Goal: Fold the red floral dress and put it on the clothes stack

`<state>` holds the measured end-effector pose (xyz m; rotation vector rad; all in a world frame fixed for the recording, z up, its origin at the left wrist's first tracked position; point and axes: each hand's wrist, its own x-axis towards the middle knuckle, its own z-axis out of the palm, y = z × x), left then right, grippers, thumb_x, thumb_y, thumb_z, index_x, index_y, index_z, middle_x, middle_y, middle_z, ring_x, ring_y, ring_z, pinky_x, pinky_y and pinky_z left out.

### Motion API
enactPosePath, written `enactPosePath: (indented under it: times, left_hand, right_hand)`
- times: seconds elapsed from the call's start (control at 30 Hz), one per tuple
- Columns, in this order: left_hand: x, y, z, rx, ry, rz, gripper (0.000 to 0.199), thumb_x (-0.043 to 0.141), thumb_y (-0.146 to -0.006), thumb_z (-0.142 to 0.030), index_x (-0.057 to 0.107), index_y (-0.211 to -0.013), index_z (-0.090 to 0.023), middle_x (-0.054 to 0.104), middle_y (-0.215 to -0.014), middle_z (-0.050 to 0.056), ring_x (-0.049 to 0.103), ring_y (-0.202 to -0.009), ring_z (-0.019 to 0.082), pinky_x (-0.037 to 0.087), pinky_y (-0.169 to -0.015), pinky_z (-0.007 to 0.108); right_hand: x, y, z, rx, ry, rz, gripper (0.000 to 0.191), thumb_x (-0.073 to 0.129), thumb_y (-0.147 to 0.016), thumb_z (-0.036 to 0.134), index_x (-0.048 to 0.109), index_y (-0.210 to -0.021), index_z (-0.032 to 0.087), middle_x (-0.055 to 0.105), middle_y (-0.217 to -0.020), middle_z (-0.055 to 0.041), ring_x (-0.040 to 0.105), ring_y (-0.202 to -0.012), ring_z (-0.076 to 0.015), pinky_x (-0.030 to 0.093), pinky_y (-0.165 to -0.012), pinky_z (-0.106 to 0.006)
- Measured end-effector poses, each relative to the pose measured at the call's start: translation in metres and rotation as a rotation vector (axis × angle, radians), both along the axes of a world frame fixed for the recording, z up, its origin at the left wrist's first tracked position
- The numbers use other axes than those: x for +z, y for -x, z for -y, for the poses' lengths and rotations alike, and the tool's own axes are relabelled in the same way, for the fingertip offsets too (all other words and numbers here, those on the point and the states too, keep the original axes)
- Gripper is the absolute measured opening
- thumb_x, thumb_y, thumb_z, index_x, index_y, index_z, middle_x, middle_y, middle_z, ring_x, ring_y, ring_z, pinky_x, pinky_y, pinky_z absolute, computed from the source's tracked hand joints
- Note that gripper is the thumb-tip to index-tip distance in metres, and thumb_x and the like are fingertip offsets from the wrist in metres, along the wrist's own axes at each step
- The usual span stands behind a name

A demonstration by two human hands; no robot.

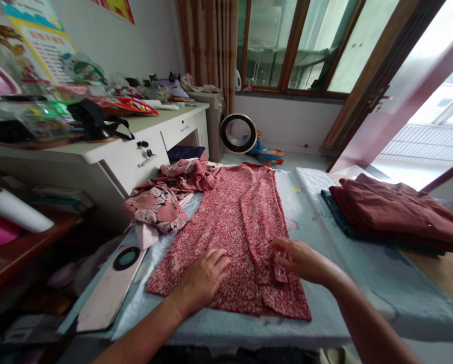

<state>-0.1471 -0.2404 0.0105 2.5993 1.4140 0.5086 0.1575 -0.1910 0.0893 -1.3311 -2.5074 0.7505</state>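
Observation:
A red garment with a small white floral print (226, 222) lies spread on the blue cloth-covered surface (324, 298), its hem towards me. My left hand (207, 275) rests palm down on its lower part, fingers stretched out. At its right side my right hand (292, 258) is closed, with fingers and thumb bent around a narrow folded strip of the cloth that looks like a sleeve; part of the grip is hidden. Against the garment's upper left lies a crumpled pink cloth with a leaf pattern (158, 207).
A stack of folded dark red clothes (404, 212) sits at the right. On the left lies a pale flat board with a dark round opening (108, 288). Beyond it stands a cluttered white desk (135, 167). A blue and orange ride-on toy (266, 151) is on the floor behind.

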Motion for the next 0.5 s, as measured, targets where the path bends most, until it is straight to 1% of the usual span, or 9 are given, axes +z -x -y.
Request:
enactPosePath:
  times: [0.07, 0.13, 0.23, 0.33, 0.43, 0.5]
  left_hand:
    - [-0.002, 0.008, -0.004, 0.046, -0.029, -0.049, 0.026, 0.051, -0.092, -0.015, 0.06, -0.115, -0.026, 0.059, -0.13, 0.006, 0.054, -0.121, 0.024, 0.046, -0.104, 0.044]
    - [-0.004, 0.015, -0.009, 0.098, -0.056, -0.101, 0.029, 0.048, -0.092, -0.01, 0.061, -0.112, -0.025, 0.061, -0.126, 0.006, 0.056, -0.117, 0.024, 0.047, -0.101, 0.044]
    - [-0.005, 0.024, -0.013, 0.153, -0.083, -0.14, 0.035, 0.046, -0.09, -0.004, 0.062, -0.113, -0.025, 0.062, -0.122, 0.006, 0.057, -0.113, 0.024, 0.048, -0.098, 0.042]
    - [-0.004, 0.026, -0.013, 0.194, -0.087, -0.171, 0.037, 0.045, -0.088, -0.005, 0.061, -0.115, -0.025, 0.062, -0.116, 0.007, 0.058, -0.107, 0.025, 0.05, -0.092, 0.041]
    - [-0.004, 0.029, -0.01, 0.232, -0.065, -0.193, 0.034, 0.046, -0.091, -0.01, 0.06, -0.117, -0.025, 0.063, -0.112, 0.007, 0.059, -0.099, 0.025, 0.051, -0.086, 0.041]
    - [-0.006, 0.033, -0.009, 0.272, -0.067, -0.191, 0.029, 0.046, -0.093, -0.015, 0.06, -0.116, -0.026, 0.063, -0.112, 0.006, 0.059, -0.098, 0.024, 0.051, -0.086, 0.041]
  right_hand:
    - [0.002, 0.006, -0.019, 0.027, -0.056, -0.039, 0.018, 0.054, -0.084, 0.014, 0.064, -0.096, 0.024, 0.068, -0.084, -0.0017, 0.06, -0.074, -0.0153, 0.043, -0.067, -0.027]
    - [-0.003, 0.015, -0.041, 0.033, -0.128, -0.055, 0.017, 0.054, -0.085, 0.014, 0.065, -0.094, 0.023, 0.068, -0.086, -0.0021, 0.061, -0.077, -0.0156, 0.045, -0.071, -0.028]
    - [-0.022, 0.029, -0.078, -0.002, -0.266, -0.069, 0.018, 0.055, -0.084, 0.013, 0.066, -0.095, 0.022, 0.068, -0.093, -0.004, 0.061, -0.082, -0.0163, 0.046, -0.077, -0.029]
    - [-0.044, 0.042, -0.113, -0.013, -0.404, -0.085, 0.02, 0.056, -0.082, 0.011, 0.067, -0.096, 0.019, 0.067, -0.098, -0.0075, 0.061, -0.092, -0.0196, 0.047, -0.086, -0.033]
    - [-0.06, 0.052, -0.14, 0.018, -0.44, -0.081, 0.018, 0.056, -0.084, 0.012, 0.067, -0.097, 0.018, 0.066, -0.101, -0.009, 0.059, -0.095, -0.0206, 0.047, -0.09, -0.035]
    - [-0.069, 0.056, -0.153, 0.036, -0.438, -0.071, 0.019, 0.056, -0.084, 0.011, 0.068, -0.098, 0.018, 0.065, -0.103, -0.0092, 0.059, -0.097, -0.0209, 0.046, -0.092, -0.036]
